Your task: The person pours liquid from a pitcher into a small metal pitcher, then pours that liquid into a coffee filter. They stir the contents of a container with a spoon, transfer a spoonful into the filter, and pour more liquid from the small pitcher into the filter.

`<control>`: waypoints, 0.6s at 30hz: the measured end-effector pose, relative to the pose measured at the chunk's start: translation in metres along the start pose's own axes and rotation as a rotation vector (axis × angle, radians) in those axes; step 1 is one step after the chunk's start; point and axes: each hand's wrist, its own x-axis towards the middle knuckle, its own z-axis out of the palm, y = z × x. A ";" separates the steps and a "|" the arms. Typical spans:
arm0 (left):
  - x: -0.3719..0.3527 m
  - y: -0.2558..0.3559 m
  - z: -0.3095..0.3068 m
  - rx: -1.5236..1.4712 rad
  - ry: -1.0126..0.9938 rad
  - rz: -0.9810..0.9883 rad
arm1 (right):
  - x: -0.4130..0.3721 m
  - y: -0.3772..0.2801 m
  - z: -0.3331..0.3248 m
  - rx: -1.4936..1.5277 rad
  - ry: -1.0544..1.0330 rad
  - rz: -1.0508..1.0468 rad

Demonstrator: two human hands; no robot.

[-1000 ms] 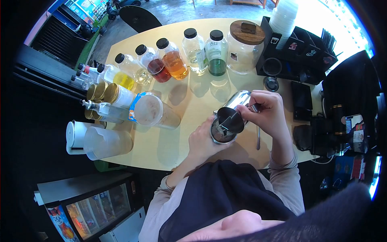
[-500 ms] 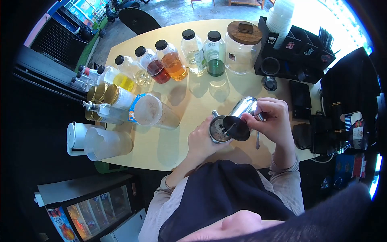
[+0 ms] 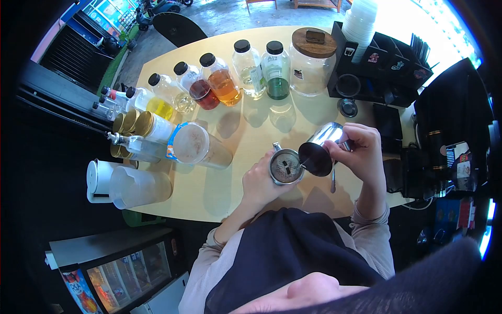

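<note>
My left hand (image 3: 259, 178) is wrapped round a steel milk jug (image 3: 286, 183) standing upright, its handle pointing away from me. Bubbly brownish liquid (image 3: 282, 164) shows inside it. My right hand (image 3: 362, 147) grips a second shiny metal jug (image 3: 327, 137) by its handle side. This one is tipped left, its dark mouth beside the first jug's rim, and a thin stream seems to run between them. A spoon (image 3: 333, 182) lies on the table just below my right hand's jug.
Along the far side stand capped bottles of red (image 3: 203, 94), orange (image 3: 225, 86) and green (image 3: 277, 88) liquid, and a wood-lidded jar (image 3: 312, 68). Left are a tall tub (image 3: 196, 144), gold-lidded jars (image 3: 145, 124) and a plastic pitcher (image 3: 138, 187). A black organizer (image 3: 376, 68) holds cups at right.
My right hand has moved slightly right with its jug, so the mouth no longer covers part of the left jug's opening. My left hand has shifted only slightly left.
</note>
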 end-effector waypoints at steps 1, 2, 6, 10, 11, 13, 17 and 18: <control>0.000 0.000 0.000 0.005 -0.001 0.000 | 0.000 0.001 -0.001 -0.006 -0.003 0.005; 0.000 0.000 0.000 0.010 -0.002 0.000 | 0.001 0.001 -0.001 -0.012 -0.006 0.009; 0.000 0.003 -0.003 -0.015 -0.006 -0.013 | 0.004 0.003 0.001 0.001 0.008 0.006; -0.001 0.002 -0.003 -0.009 -0.015 -0.012 | 0.007 0.004 0.001 -0.011 0.009 0.005; -0.001 0.002 -0.003 -0.012 -0.003 -0.005 | 0.008 0.003 0.001 -0.042 0.004 0.000; 0.000 0.001 -0.002 -0.010 -0.005 -0.003 | 0.009 0.004 0.002 -0.037 0.002 -0.006; 0.000 0.002 -0.002 -0.013 -0.002 0.002 | 0.012 0.004 0.003 -0.049 0.004 -0.028; -0.001 0.003 -0.002 -0.013 -0.002 0.001 | 0.012 0.004 0.004 -0.049 0.004 -0.028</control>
